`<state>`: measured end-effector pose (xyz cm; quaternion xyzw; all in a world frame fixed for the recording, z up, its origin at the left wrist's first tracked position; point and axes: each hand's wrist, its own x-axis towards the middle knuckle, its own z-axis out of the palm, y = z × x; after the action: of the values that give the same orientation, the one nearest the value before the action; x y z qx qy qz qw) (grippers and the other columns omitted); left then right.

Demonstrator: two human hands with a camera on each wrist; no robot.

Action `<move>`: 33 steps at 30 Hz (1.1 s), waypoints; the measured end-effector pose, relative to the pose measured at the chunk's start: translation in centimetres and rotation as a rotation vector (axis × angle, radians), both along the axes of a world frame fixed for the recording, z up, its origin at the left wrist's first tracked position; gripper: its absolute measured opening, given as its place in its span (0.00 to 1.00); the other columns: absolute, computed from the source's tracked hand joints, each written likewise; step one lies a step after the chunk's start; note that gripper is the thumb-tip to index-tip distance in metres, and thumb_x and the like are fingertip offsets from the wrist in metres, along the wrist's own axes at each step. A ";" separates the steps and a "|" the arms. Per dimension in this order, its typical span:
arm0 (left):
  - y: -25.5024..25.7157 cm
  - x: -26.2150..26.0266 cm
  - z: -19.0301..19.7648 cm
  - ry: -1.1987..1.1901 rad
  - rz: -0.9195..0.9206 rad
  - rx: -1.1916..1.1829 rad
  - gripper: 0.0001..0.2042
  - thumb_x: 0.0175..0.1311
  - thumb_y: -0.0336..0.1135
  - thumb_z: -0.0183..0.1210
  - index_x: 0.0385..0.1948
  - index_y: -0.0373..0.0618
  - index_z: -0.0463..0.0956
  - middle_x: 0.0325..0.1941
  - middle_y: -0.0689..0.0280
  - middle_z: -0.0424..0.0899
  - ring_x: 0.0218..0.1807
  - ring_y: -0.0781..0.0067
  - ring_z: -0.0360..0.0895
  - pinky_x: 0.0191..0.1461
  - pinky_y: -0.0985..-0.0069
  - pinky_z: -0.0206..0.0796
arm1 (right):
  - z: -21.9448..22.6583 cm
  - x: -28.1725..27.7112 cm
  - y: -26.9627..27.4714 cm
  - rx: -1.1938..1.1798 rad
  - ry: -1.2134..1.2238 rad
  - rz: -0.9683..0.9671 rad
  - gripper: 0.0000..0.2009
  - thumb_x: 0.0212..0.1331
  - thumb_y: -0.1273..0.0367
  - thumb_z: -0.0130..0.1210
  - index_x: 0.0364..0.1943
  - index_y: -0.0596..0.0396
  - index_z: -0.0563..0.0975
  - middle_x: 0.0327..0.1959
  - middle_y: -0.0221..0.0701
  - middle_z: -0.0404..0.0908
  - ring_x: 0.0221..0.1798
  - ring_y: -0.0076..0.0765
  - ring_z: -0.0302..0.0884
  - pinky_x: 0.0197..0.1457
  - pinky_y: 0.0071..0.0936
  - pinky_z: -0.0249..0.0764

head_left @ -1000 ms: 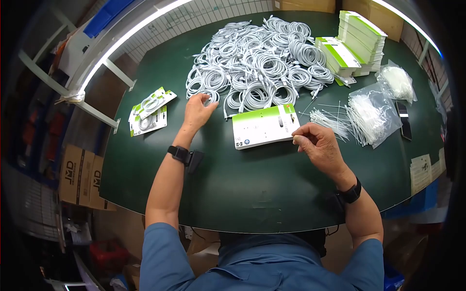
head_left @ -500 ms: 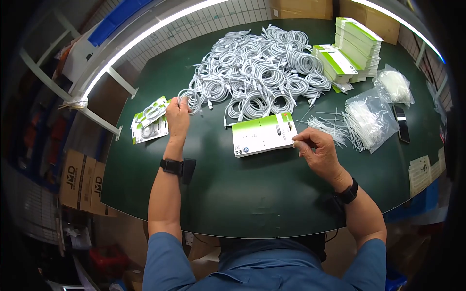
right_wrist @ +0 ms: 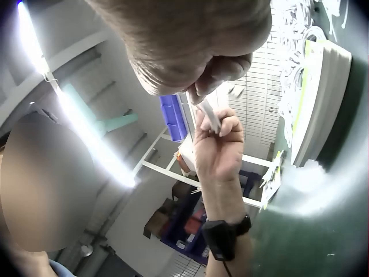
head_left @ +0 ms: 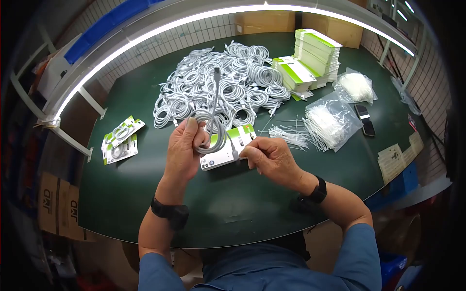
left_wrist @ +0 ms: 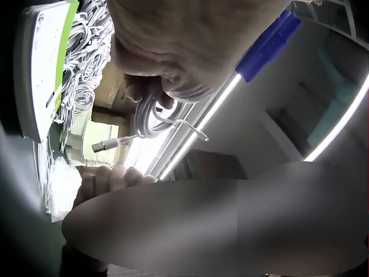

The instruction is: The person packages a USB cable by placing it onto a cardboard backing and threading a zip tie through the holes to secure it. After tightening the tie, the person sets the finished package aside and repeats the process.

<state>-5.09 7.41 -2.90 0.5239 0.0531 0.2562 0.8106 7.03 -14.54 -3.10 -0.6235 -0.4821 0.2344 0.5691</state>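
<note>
In the head view, my left hand [head_left: 180, 154] grips a grey-white coiled cable [head_left: 221, 138], one connector sticking up and the other hanging beside the right fingertips. My right hand [head_left: 279, 164] has its thumb and fingers curled together just right of the hanging connector; whether anything thin is between them I cannot tell. Behind both hands lies a white-and-green card pack [head_left: 218, 157], partly covered. The left wrist view shows the coil [left_wrist: 151, 120] under the left fingers. In the right wrist view a blurred connector [right_wrist: 211, 117] is between the hands.
A large heap of coiled cables [head_left: 194, 80] covers the back of the green table [head_left: 121, 203]. Stacked card packs [head_left: 318, 56], loose cable ties [head_left: 289, 137], bags of ties [head_left: 327, 126] and a phone [head_left: 365, 120] are at the right. Packaged cables [head_left: 119, 145] lie left.
My left hand has taken a coil from the heap, swung it left, then brought it back in front of the card pack, beside the right hand. The head view has shifted.
</note>
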 end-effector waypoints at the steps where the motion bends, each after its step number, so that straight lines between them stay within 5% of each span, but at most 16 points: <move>1: -0.6 0.2 -0.1 -0.038 0.051 0.054 0.13 0.81 0.41 0.54 0.41 0.38 0.78 0.24 0.73 0.74 0.29 0.80 0.71 0.30 0.80 0.61 | 0.3 0.0 -0.3 -0.010 0.001 -0.006 0.11 0.76 0.67 0.54 0.41 0.61 0.83 0.31 0.28 0.85 0.26 0.15 0.77 0.30 0.16 0.73; 2: -1.2 0.2 0.1 -0.038 0.047 0.046 0.13 0.81 0.41 0.54 0.41 0.38 0.78 0.24 0.73 0.74 0.29 0.80 0.71 0.30 0.80 0.61 | 0.6 0.1 -0.4 0.004 0.067 0.011 0.12 0.77 0.66 0.53 0.42 0.60 0.83 0.31 0.28 0.85 0.26 0.15 0.76 0.29 0.16 0.72; 5: -3.2 -0.5 1.5 -0.033 0.284 0.679 0.07 0.74 0.32 0.63 0.35 0.40 0.78 0.33 0.66 0.82 0.42 0.70 0.82 0.46 0.76 0.73 | 0.9 0.8 -0.6 0.029 0.201 0.034 0.13 0.78 0.64 0.52 0.44 0.60 0.83 0.31 0.28 0.85 0.25 0.15 0.75 0.28 0.16 0.70; 6: -3.4 -0.3 1.5 -0.032 0.277 0.672 0.07 0.74 0.32 0.63 0.35 0.40 0.78 0.33 0.66 0.82 0.42 0.70 0.82 0.46 0.76 0.73 | 0.4 1.3 -0.3 0.041 0.346 0.079 0.14 0.79 0.63 0.51 0.45 0.60 0.83 0.32 0.29 0.85 0.25 0.15 0.74 0.28 0.16 0.70; 9: -3.8 -0.1 1.0 -0.324 0.367 1.173 0.07 0.60 0.24 0.70 0.29 0.41 0.78 0.45 0.59 0.87 0.55 0.54 0.86 0.57 0.70 0.77 | -0.6 1.8 -0.2 0.059 0.647 0.158 0.16 0.80 0.61 0.50 0.47 0.60 0.82 0.33 0.30 0.85 0.25 0.15 0.73 0.27 0.17 0.69; 13: -4.8 0.0 -0.7 -0.363 0.373 1.251 0.13 0.49 0.21 0.73 0.23 0.40 0.74 0.49 0.54 0.87 0.62 0.42 0.83 0.61 0.62 0.79 | -1.7 1.6 -0.5 -0.050 0.574 0.273 0.19 0.80 0.58 0.50 0.51 0.62 0.80 0.39 0.32 0.87 0.25 0.15 0.72 0.27 0.17 0.68; 21: -5.0 0.7 -1.6 -0.460 0.195 1.260 0.17 0.51 0.20 0.73 0.22 0.40 0.67 0.51 0.51 0.87 0.63 0.42 0.82 0.57 0.59 0.83 | -2.7 2.9 -1.5 -0.031 0.898 0.579 0.22 0.80 0.56 0.50 0.59 0.64 0.76 0.41 0.30 0.84 0.24 0.16 0.70 0.25 0.17 0.66; 26: -5.0 1.0 -2.2 -0.404 0.179 1.219 0.12 0.55 0.18 0.70 0.31 0.40 0.73 0.52 0.51 0.86 0.60 0.49 0.85 0.57 0.62 0.83 | -2.6 2.9 -1.6 -0.030 0.880 0.506 0.20 0.80 0.58 0.50 0.60 0.62 0.75 0.40 0.26 0.80 0.24 0.15 0.67 0.24 0.16 0.60; 29: -5.4 1.5 -2.5 -0.173 0.468 1.047 0.13 0.62 0.17 0.65 0.46 0.40 0.77 0.54 0.54 0.84 0.53 0.60 0.86 0.51 0.69 0.83 | -2.9 3.3 -1.4 0.033 0.877 0.394 0.18 0.80 0.58 0.50 0.58 0.59 0.75 0.40 0.25 0.78 0.23 0.15 0.66 0.24 0.16 0.59; 33: -3.7 1.4 -5.1 0.119 0.307 0.671 0.16 0.68 0.19 0.61 0.56 0.37 0.76 0.55 0.58 0.82 0.47 0.69 0.83 0.44 0.76 0.79 | -3.2 4.2 -0.9 0.269 0.947 0.194 0.15 0.80 0.57 0.50 0.51 0.55 0.76 0.41 0.24 0.76 0.27 0.16 0.67 0.29 0.17 0.62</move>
<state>-3.72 3.76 -7.97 0.7604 0.0909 0.3469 0.5414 11.19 -15.44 -6.27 -0.3220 -0.2524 0.4794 0.7764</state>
